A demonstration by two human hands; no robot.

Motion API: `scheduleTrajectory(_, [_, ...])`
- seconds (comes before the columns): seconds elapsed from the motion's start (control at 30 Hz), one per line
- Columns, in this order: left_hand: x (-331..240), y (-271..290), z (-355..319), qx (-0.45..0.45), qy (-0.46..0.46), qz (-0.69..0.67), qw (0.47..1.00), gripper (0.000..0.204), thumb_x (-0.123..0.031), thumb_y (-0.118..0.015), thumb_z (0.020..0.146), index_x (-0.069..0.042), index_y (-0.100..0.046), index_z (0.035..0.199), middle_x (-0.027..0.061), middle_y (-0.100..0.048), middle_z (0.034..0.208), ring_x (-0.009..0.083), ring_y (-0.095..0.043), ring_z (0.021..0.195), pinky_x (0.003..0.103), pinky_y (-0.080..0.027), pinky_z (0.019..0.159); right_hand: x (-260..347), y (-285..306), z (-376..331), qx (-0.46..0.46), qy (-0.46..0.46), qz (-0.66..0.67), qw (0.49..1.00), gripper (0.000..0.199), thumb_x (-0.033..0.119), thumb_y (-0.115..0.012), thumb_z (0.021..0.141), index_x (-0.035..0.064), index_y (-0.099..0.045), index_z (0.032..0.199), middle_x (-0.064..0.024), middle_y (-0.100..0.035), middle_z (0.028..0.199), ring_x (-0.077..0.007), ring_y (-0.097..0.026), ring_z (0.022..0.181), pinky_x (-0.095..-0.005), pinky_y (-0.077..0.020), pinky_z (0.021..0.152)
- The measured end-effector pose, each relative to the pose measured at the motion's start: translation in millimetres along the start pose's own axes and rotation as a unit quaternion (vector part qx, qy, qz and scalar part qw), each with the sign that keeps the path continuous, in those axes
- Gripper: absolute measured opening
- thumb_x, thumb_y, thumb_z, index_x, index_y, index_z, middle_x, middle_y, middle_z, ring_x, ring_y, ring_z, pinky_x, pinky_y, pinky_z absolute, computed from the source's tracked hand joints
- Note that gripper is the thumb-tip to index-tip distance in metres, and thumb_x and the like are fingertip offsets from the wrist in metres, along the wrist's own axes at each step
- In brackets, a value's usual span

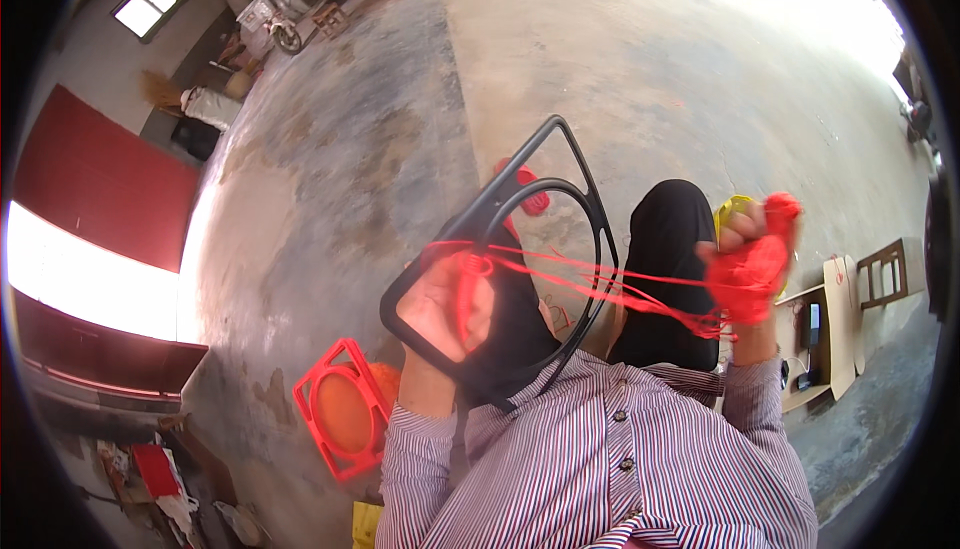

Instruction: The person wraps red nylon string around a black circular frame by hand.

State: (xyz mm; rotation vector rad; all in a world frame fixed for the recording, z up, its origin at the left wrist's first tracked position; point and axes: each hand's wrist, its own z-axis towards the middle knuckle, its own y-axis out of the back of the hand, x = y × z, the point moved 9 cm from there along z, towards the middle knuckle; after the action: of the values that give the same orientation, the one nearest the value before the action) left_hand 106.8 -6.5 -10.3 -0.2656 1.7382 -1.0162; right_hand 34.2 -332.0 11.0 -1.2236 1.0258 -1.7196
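Observation:
A black plastic frame (pixel 592 211), angular outside with a round ring inside it, stands tilted over my lap. My left hand (pixel 440 309) grips it at the lower left corner, its fingers curled, with red cord looped over them. Several strands of red cord (pixel 640 297) stretch from there across the ring to my right hand (pixel 745 234). That hand is raised over my right knee and closed around a bunched red bundle (pixel 750 274). Motion blurs the bundle, so whether it is cord or netting I cannot make out.
A red frame with an orange centre (pixel 345 409) lies left of my arm. Beyond the black frame sits a red round piece (pixel 533 194); a yellow piece (pixel 735 205) shows behind my right hand. A pale wooden stand (pixel 842 334) is at right, a motor tricycle (pixel 285 24) far left.

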Motion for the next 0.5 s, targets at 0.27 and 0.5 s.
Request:
scheduleTrajectory(0.27, [-16, 24, -14, -0.024, -0.031, 0.023, 0.999, 0.044, -0.033, -0.059, 0.091, -0.007, -0.051, 0.127, 0.0099, -0.049, 0.075, 0.0153, -0.041, 0.052, 0.024, -0.03, 0.032, 91, 20, -33, 0.086, 0.003, 0.125, 0.988, 0.034, 0.04, -0.035, 0.102, 0.0078, -0.036, 0.092, -0.0027, -0.047, 0.052, -0.0117, -0.045, 0.037, -0.0266, -0.0355, 0.043])
scheduleTrajectory(0.5, [-26, 30, -19, -0.03, -0.062, 0.031, 0.997, 0.042, -0.019, -0.065, 0.088, -0.012, -0.05, 0.127, 0.0094, -0.051, 0.076, 0.0156, -0.045, 0.053, 0.024, -0.032, 0.032, 81, 68, -39, 0.049, -0.051, 0.005, 0.997, 0.042, 0.046, -0.037, 0.1, 0.0052, -0.042, 0.098, -0.0004, -0.04, 0.051, -0.009, -0.035, 0.037, -0.0266, -0.0273, 0.039])
